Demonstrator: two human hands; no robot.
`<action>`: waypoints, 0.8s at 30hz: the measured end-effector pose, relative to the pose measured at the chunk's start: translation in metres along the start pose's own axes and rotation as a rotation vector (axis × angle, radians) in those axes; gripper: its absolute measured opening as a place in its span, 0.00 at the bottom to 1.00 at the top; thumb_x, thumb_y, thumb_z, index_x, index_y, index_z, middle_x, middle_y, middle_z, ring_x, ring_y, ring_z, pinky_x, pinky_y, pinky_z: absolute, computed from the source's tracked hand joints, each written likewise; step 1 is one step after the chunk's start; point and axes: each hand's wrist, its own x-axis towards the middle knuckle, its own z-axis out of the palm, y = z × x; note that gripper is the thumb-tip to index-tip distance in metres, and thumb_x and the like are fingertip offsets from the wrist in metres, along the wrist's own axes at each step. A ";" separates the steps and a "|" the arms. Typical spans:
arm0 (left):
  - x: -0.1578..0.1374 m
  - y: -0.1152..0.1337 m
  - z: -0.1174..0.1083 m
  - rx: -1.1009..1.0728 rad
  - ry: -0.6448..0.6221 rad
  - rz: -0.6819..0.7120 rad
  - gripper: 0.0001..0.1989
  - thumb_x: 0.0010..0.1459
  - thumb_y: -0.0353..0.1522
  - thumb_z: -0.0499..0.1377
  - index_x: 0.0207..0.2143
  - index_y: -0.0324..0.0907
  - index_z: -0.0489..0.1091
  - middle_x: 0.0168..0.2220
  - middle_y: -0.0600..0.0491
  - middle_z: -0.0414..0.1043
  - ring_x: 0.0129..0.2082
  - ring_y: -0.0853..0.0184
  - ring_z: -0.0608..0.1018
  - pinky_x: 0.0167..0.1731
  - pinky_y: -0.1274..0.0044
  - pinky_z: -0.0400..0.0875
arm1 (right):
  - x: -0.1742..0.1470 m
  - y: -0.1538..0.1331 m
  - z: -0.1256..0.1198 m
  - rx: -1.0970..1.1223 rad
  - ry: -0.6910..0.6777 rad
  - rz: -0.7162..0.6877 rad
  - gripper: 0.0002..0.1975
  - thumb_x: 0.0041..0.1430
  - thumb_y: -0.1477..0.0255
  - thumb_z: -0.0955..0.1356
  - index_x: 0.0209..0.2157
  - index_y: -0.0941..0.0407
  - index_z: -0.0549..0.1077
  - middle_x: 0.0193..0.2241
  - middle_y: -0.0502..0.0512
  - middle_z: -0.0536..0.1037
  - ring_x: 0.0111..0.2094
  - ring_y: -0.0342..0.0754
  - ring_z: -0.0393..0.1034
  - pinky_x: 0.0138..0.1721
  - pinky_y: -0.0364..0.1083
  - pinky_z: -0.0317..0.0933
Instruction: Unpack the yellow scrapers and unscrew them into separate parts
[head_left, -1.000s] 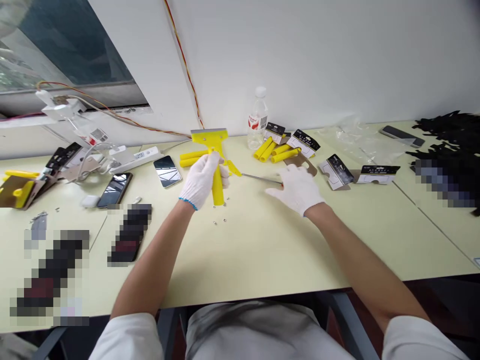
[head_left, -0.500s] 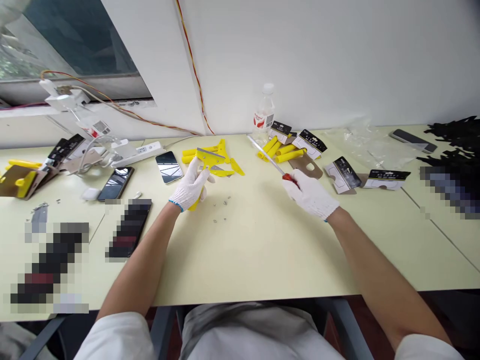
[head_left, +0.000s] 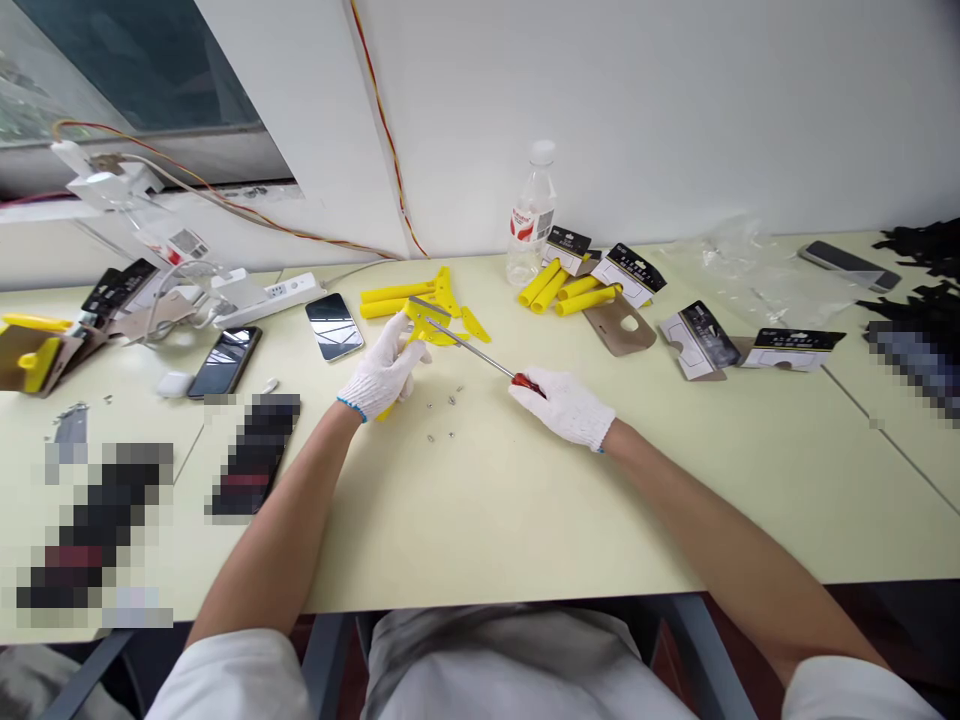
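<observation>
My left hand [head_left: 379, 370], in a white knit glove, is closed around the handle of a yellow scraper [head_left: 415, 324] with a metal blade strip at its head. My right hand [head_left: 566, 408], gloved too, grips a screwdriver [head_left: 528, 383] by its red handle. The long shaft points left, and its tip is at the scraper's head; whether it sits in a screw I cannot tell. Several small screws [head_left: 451, 400] lie on the table below the scraper. Just behind my left hand are more yellow scraper parts [head_left: 448, 292], partly hidden by it.
A plastic bottle [head_left: 531, 225] stands by the wall, beside yellow tubes [head_left: 586, 300] and card packaging [head_left: 699, 340]. Clear plastic bags [head_left: 772, 290] lie at the right. Phones [head_left: 334, 326] and a power strip [head_left: 277, 297] with cables are on the left.
My right hand has moved left with the screwdriver, bringing its tip to the scraper's head. My left hand has turned the scraper slightly. The view has shifted a little.
</observation>
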 end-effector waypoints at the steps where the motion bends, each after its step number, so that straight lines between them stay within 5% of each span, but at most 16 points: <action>1: 0.000 0.000 0.000 0.005 0.002 -0.002 0.34 0.78 0.37 0.57 0.82 0.51 0.55 0.51 0.47 0.82 0.16 0.78 0.71 0.18 0.78 0.70 | 0.000 0.000 0.000 -0.002 -0.005 0.003 0.22 0.77 0.50 0.62 0.32 0.50 0.61 0.28 0.50 0.70 0.30 0.50 0.64 0.36 0.49 0.55; 18: -0.006 0.004 0.001 0.084 -0.009 -0.012 0.35 0.78 0.41 0.56 0.83 0.52 0.54 0.49 0.50 0.80 0.18 0.77 0.69 0.22 0.78 0.70 | 0.000 -0.006 -0.002 0.001 -0.026 0.020 0.21 0.78 0.51 0.62 0.33 0.50 0.61 0.29 0.51 0.71 0.31 0.51 0.65 0.38 0.49 0.55; 24: -0.005 0.000 -0.003 0.327 0.061 0.039 0.37 0.76 0.42 0.57 0.82 0.50 0.58 0.48 0.51 0.81 0.25 0.72 0.74 0.29 0.76 0.74 | -0.005 -0.011 -0.007 0.076 -0.035 0.038 0.23 0.77 0.52 0.64 0.31 0.51 0.60 0.27 0.49 0.67 0.30 0.48 0.61 0.35 0.48 0.54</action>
